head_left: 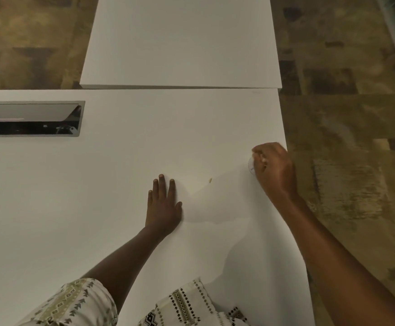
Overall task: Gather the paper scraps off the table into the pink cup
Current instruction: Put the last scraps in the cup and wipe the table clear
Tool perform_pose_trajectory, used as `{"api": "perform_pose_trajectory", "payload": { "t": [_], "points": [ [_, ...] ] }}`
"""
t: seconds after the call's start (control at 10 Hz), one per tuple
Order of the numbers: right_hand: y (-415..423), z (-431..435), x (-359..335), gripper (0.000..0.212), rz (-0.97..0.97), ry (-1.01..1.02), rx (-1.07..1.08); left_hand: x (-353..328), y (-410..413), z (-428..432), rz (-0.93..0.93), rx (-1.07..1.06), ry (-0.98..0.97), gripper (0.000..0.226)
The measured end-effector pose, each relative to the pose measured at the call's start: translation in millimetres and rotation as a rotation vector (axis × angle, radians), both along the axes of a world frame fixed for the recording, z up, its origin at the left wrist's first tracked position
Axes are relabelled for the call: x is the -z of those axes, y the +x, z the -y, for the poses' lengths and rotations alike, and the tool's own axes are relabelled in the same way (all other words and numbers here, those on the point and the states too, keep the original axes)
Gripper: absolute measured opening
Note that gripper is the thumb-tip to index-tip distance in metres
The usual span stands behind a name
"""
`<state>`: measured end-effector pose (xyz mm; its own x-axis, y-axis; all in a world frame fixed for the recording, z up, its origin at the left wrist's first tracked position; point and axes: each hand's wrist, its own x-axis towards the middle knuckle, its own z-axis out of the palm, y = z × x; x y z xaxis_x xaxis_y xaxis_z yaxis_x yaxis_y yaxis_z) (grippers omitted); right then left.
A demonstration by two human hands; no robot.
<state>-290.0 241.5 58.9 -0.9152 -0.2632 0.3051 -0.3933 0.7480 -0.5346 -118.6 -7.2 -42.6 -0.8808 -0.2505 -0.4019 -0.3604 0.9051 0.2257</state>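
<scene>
My left hand (162,205) lies flat, palm down, on the white table (112,184) near the middle, fingers straight and holding nothing. My right hand (274,170) is at the table's right edge with its fingers curled around a pale round object, seemingly the cup (250,166). Only a sliver of its rim shows left of the fingers, and its colour is hard to tell. One small tan paper scrap (210,180) lies on the table between my two hands, closer to the left one.
A second white tabletop (182,43) butts against the far edge. A dark recessed cable tray (29,118) is set into the table at the left. Patterned carpet (347,114) lies beyond the right edge. My patterned sleeve (74,302) shows at the bottom.
</scene>
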Motion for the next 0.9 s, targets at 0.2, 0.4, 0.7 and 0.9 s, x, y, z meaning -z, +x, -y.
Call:
{"api": "perform_pose_trajectory", "payload": {
  "t": [0.2, 0.4, 0.7, 0.9],
  "points": [
    [33, 57, 50, 0.012, 0.317, 0.247, -0.286, 1, 0, 1, -0.005, -0.009, 0.015, 0.076],
    [26, 73, 76, 0.018, 0.326, 0.489, -0.370, -1, 0, 5, -0.009, 0.002, 0.033, 0.076],
    [22, 75, 69, 0.022, 0.009, 0.875, -0.579, -2, 1, 4, -0.022, 0.003, 0.043, 0.075],
    [20, 79, 71, 0.019, -0.071, 1.001, -0.539, -2, 0, 5, -0.012, 0.010, 0.034, 0.076]
  ]
}}
